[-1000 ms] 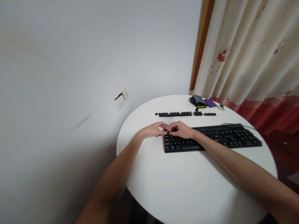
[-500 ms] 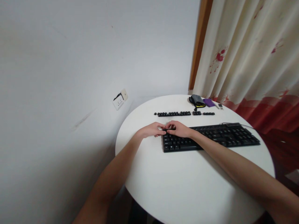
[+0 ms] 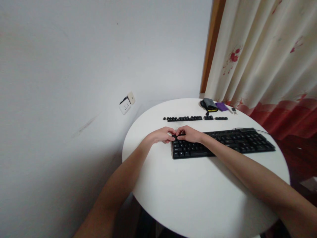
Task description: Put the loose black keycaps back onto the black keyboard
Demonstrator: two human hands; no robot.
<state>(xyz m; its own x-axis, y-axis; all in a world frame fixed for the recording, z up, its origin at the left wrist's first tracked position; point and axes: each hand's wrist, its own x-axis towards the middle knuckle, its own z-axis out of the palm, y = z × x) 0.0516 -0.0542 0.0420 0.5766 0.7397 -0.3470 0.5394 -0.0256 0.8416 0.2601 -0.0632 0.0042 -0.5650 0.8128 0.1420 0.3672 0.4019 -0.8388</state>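
A black keyboard (image 3: 198,153) lies on the round white table (image 3: 193,185). Both hands meet over its far left corner. My left hand (image 3: 162,135) comes in from the left, thumb and forefinger closed together at the corner. Just beside it, my right hand (image 3: 189,135) bends over the keys in a pinch, its fingertips nearly touching those of the left. A dark sliver shows between the right thumb and forefinger; whether it is a loose piece or the keyboard's edge is unclear. Behind the keyboard runs a row of loose black keycaps (image 3: 184,118), split into several groups.
A grey and black pouch (image 3: 210,104), a purple item (image 3: 221,106) and a small white and black object (image 3: 234,110) lie at the table's far right. A cable (image 3: 261,131) trails behind the keyboard. Wall with socket (image 3: 125,106) at left, curtain (image 3: 260,66) at right.
The view has shifted slightly, so the table appears a little higher. Both hands stay at the keyboard's corner, with only small finger movements.
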